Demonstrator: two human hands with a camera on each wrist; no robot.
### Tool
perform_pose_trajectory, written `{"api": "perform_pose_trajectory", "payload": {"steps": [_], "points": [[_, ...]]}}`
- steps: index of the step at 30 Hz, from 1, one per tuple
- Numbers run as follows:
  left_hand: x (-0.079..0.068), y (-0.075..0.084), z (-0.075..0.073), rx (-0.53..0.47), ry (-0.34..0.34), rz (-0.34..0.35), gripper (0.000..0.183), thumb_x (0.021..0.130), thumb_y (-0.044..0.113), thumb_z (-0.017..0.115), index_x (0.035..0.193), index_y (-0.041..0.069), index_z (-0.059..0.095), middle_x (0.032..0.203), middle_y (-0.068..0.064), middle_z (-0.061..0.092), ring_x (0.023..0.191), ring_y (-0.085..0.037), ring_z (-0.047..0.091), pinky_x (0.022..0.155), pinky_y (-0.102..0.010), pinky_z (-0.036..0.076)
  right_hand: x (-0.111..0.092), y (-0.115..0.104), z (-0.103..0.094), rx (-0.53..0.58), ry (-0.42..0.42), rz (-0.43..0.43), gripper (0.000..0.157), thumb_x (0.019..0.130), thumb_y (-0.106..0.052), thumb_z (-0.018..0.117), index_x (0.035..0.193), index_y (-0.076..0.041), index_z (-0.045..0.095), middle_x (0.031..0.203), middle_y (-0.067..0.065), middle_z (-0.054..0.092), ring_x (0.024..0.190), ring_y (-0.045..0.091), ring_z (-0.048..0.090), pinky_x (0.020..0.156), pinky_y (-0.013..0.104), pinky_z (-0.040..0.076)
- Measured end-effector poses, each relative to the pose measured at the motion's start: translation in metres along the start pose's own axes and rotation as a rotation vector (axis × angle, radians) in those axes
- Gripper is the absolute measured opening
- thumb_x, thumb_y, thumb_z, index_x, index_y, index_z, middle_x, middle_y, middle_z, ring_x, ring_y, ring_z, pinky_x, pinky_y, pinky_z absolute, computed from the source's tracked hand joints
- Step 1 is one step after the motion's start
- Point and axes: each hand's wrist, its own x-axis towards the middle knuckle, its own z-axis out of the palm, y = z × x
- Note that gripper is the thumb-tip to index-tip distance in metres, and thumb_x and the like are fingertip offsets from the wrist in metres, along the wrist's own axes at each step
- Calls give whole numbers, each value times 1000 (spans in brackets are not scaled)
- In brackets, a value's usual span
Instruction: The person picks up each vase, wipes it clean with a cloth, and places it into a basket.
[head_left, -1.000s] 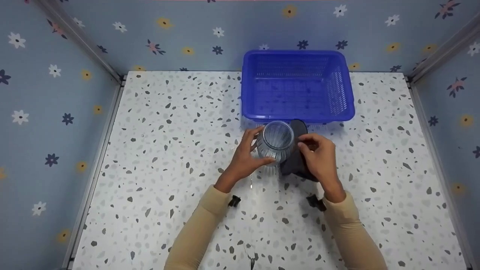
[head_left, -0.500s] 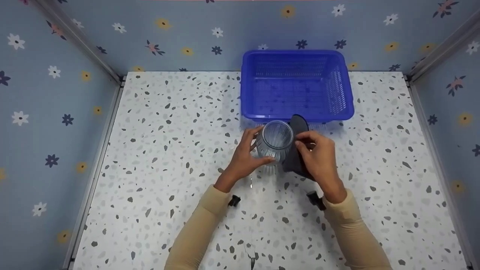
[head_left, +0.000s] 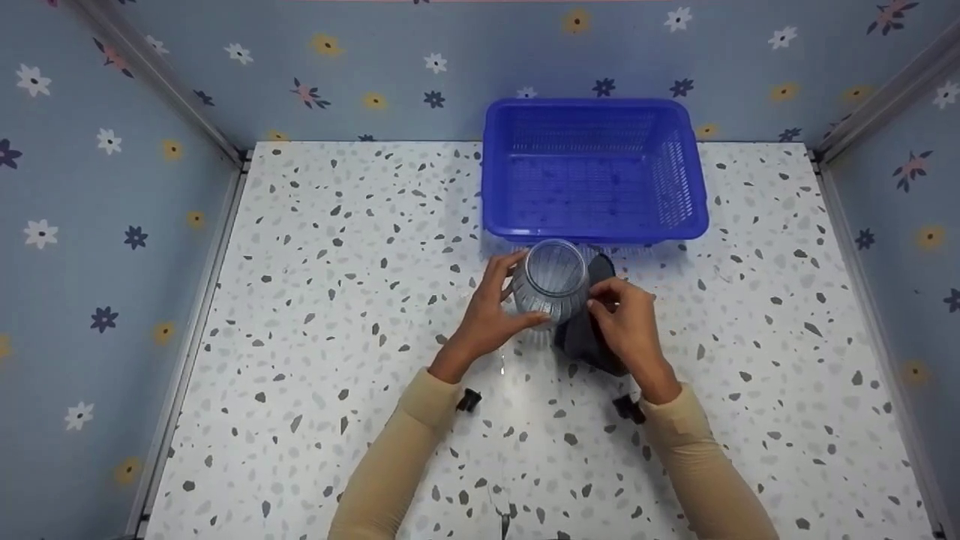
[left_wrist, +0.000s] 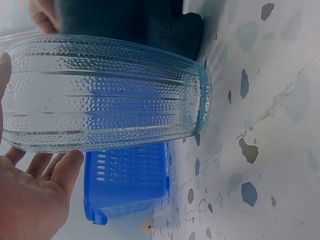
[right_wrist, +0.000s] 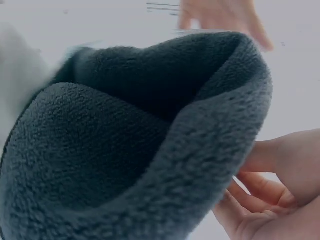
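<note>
A clear ribbed glass vase [head_left: 556,270] stands upright in the head view, its round mouth facing up. My left hand [head_left: 491,315] grips its left side, thumb at the front and fingers behind. Dimples between the ribs show on the vase [left_wrist: 110,95] in the left wrist view. On the vase's other side, my right hand [head_left: 634,322] pinches a dark grey cloth [head_left: 589,341] between thumb and fingers, right at the glass. Soft and fuzzy, the cloth [right_wrist: 100,145] hangs in loose folds in the right wrist view and hides most of the vase there.
Just behind the vase stands a blue plastic basket [head_left: 596,234] with slotted walls, against the flowered back wall [head_left: 375,67]. The speckled white table [head_left: 337,247] lies between flowered side panels. Black camera mounts [head_left: 470,401] sit at the wrists.
My right hand has shifted slightly left and toward me with the cloth, after a small rise of the cloth's far end. The left hand and the vase stay in place.
</note>
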Motion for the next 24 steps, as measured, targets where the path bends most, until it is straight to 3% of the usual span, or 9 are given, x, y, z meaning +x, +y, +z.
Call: {"api": "perform_pose_trajectory", "payload": {"steps": [5,11,17,24], "points": [[1,0,1,-6,-2,-3,95,82,21,94,160,14,40,156,-9,42,143,-33,47,115,-51,47,0,24,18,-28,-39,4,8,84,17,69,87,9,70,84,22,72,78,35,70,71,35,55],[0,-1,0,-7,4,-5,97,80,20,95,160,13,40,156,-11,41,141,-32,48,115,-47,48,3,36,30,-76,-86,4,10,84,16,69,83,6,71,78,19,71,73,33,68,68,42,54],[0,-2,-1,-2,4,-11,97,80,20,95,159,12,40,157,-12,42,142,-33,48,114,-47,48,4,37,31,-101,-102,21,9,84,15,69,84,6,71,79,19,71,74,33,68,69,43,54],[0,0,-1,-4,0,-17,97,80,19,95,159,11,40,155,-13,42,142,-35,47,114,-49,48,1,18,15,-20,-43,56,6,88,12,72,90,6,72,87,19,73,81,33,70,73,31,53]]}}
